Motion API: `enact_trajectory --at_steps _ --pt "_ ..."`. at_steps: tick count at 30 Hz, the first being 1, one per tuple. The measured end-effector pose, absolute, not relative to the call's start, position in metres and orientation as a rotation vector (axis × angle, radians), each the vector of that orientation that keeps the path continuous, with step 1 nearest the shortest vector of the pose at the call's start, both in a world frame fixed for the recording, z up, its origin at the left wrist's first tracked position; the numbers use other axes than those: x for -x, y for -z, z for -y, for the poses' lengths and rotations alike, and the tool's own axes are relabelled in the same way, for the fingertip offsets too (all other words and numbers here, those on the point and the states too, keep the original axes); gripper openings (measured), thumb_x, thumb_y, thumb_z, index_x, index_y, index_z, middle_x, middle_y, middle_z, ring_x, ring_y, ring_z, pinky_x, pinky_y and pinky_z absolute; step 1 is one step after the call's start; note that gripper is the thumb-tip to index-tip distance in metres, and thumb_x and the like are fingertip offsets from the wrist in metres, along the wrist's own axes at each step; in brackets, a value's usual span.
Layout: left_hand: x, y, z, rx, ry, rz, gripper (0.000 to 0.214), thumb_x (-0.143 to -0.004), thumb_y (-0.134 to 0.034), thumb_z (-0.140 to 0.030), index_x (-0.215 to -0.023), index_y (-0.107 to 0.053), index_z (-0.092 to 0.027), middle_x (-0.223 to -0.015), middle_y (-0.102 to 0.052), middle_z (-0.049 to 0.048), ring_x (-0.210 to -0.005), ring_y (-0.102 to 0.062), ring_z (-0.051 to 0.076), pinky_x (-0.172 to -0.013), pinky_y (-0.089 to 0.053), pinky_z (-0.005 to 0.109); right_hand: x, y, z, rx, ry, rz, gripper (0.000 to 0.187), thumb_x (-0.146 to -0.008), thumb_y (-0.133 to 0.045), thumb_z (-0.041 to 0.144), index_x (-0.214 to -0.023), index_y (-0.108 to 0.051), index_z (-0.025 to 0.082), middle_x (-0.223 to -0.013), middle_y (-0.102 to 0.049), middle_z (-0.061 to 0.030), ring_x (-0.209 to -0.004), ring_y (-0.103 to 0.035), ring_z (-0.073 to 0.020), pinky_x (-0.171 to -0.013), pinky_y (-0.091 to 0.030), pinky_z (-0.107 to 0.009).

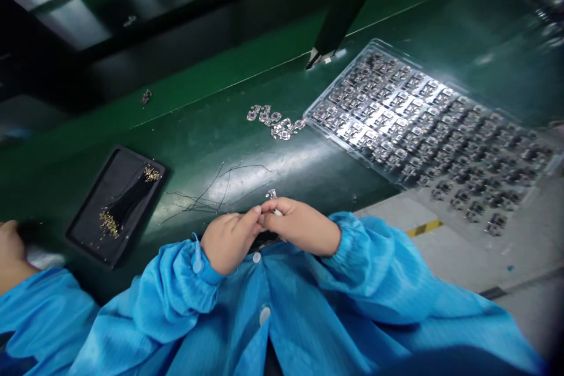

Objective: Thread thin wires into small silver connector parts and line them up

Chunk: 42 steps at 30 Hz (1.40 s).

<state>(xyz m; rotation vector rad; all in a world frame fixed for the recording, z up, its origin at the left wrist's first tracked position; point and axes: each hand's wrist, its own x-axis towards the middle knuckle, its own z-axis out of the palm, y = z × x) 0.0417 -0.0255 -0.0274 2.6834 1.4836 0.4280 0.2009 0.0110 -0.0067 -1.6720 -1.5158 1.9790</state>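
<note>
Bright, cool light falls from above, and the fingers (254, 217) are evenly lit, with only soft shadow where they meet. Up and right of them, hard white glare burns across the clear plastic tray (341, 77), while a pale sheen lies on the green bench top (282, 167) just above them. Far up and left of the fingers, deep darkness surrounds pale glowing panels (57, 9). Far up and right, the picture smears into blur, and the outer edges bow with wide-lens distortion.

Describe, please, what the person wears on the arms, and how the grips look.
The person wears a shiny, bright blue work coat with wide, loose sleeves gathered into elastic cuffs. A small pale blue strap sits at the left cuff. The left grip and right grip are bare, without gloves.
</note>
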Motion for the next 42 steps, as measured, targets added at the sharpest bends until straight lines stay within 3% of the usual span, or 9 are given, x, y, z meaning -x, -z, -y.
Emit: enact_trajectory --at_steps 14,19,23,36,42 --pt "-0.043 0.03 0.023 -2.705 -0.478 -1.551 0.034 -0.086 -0.033 -0.036 -0.089 -0.058 -0.014 -0.056 -0.062 0.0017 -0.051 -0.058 0.012 -0.049 -0.043 0.022 -0.2 0.01 -0.007 1.78 -2.064 1.096 0.034 -0.07 -0.053 0.035 -0.101 -0.055 0.02 -0.048 -0.047 0.0069 -0.038 -0.041 -0.006 -0.038 -0.031 -0.019" --pt "-0.041 0.031 0.022 -2.694 -0.527 -1.583 0.031 -0.085 -0.036 -0.035 -0.088 -0.059 -0.015 -0.063 -0.065 0.0031 -0.057 -0.059 0.012 -0.055 -0.045 0.023 -0.199 0.013 -0.007 1.719 -2.053 0.871 0.032 -0.071 -0.053 0.032 -0.101 -0.054 0.02 -0.053 -0.049 0.0061 -0.036 -0.04 -0.0048 -0.037 -0.031 -0.019" --pt "-0.041 0.032 0.022 -2.65 -0.54 -1.545 0.024 -0.085 -0.038 -0.028 -0.087 -0.059 -0.015 -0.07 -0.066 0.0032 -0.062 -0.06 0.013 -0.06 -0.046 0.024 -0.2 0.016 -0.005 1.727 -2.047 0.84 0.033 -0.071 -0.054 0.032 -0.101 -0.054 0.019 -0.054 -0.051 0.005 -0.036 -0.04 -0.0048 -0.037 -0.031 -0.019" --pt "-0.043 0.036 0.021 -2.469 -0.446 -1.569 0.03 -0.084 -0.037 -0.035 -0.087 -0.06 -0.016 -0.074 -0.067 0.0026 -0.066 -0.06 0.013 -0.061 -0.046 0.025 -0.202 0.028 0.0 1.747 -1.91 0.969 0.037 -0.069 -0.054 0.037 -0.102 -0.055 0.019 -0.055 -0.051 0.0052 -0.041 -0.043 -0.0059 -0.042 -0.035 -0.021" --pt "-0.04 0.04 0.023 -2.442 -0.544 -1.728 0.033 -0.078 -0.046 -0.043 -0.088 -0.059 -0.014 -0.079 -0.064 0.0059 -0.079 -0.057 0.017 -0.081 -0.043 0.033 -0.209 0.037 -0.003 1.85 -1.727 0.948 0.042 -0.068 -0.053 0.044 -0.102 -0.055 0.019 -0.054 -0.051 0.0047 -0.042 -0.044 -0.0083 -0.044 -0.037 -0.023"
